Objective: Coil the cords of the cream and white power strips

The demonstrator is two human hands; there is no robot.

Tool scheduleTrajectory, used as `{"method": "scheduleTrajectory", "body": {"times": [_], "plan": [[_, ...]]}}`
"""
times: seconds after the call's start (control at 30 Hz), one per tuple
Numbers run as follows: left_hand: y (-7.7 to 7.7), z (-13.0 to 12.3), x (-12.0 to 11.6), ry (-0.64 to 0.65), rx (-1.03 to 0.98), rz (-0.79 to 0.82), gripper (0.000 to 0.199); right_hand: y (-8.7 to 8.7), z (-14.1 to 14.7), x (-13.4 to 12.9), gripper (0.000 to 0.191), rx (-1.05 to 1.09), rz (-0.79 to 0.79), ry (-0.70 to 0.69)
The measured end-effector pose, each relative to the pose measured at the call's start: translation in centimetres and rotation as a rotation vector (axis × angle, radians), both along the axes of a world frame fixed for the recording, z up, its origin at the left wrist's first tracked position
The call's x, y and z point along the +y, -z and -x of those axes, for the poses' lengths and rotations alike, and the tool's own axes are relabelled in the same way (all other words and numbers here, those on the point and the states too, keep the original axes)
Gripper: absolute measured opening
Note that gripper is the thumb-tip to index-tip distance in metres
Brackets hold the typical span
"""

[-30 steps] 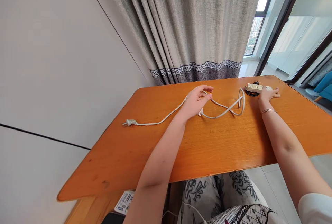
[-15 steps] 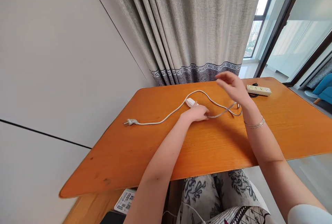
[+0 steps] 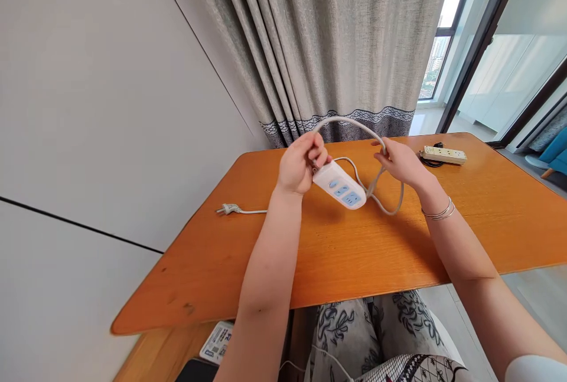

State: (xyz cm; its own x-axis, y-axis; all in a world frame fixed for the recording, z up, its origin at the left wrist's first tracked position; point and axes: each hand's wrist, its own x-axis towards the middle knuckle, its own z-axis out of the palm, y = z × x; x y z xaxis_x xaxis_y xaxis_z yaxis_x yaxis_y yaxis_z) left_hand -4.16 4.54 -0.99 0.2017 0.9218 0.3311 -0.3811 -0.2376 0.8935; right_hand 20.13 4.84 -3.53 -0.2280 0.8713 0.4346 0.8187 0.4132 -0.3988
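Observation:
A small white power strip (image 3: 339, 186) hangs tilted above the table, its pale blue sockets facing me. My left hand (image 3: 297, 165) is closed round its left end, where the cord leaves it. The white cord (image 3: 348, 121) arches up from there to my right hand (image 3: 401, 160), which pinches it between thumb and fingers. Below that hand the cord drops in a loop. Its plug (image 3: 228, 209) lies on the table at the left, and part of the cord between is hidden behind my left arm.
On the orange wooden table (image 3: 363, 252), a second, cream power strip (image 3: 444, 155) with a black cord lies at the back right. A grey curtain (image 3: 345, 45) hangs behind the table. A white wall panel (image 3: 88, 104) stands at the left.
My left hand has lifted the power strip off the table and turned its sockets toward me. My right hand has come down slightly and closed on the cord, which now arches upward.

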Motion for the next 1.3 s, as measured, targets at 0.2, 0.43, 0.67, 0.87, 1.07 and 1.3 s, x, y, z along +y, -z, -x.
{"method": "scheduleTrajectory", "body": {"times": [0.2,0.43,0.67,0.87,1.07,1.3], "plan": [[-2.6,1.4,-1.8,-0.195,-0.316,0.009,0.037,1.5,3.0,-0.5,0.018,0.176,0.319,-0.336],[-2.8,3.5,-1.5,-0.304,-0.338,-0.045,0.041,1.9,3.3,-0.4,0.011,0.563,0.597,-0.436],[-1.8,1.3,-1.6,-0.37,-0.127,-0.133,0.031,1.5,2.2,-1.3,0.037,-0.014,0.08,0.079],[-0.2,-0.2,-1.2,-0.292,0.107,-0.231,0.036,0.0,4.6,-4.8,0.043,-0.32,0.002,0.09],[0.8,-1.7,-1.4,-0.146,0.234,-0.27,0.043,-1.3,5.4,-7.5,0.045,-0.11,-0.003,-0.181],[1.8,-3.3,-2.5,-0.139,0.443,-0.425,0.045,-1.3,5.1,-7.6,0.049,0.326,0.152,-0.472]]}}
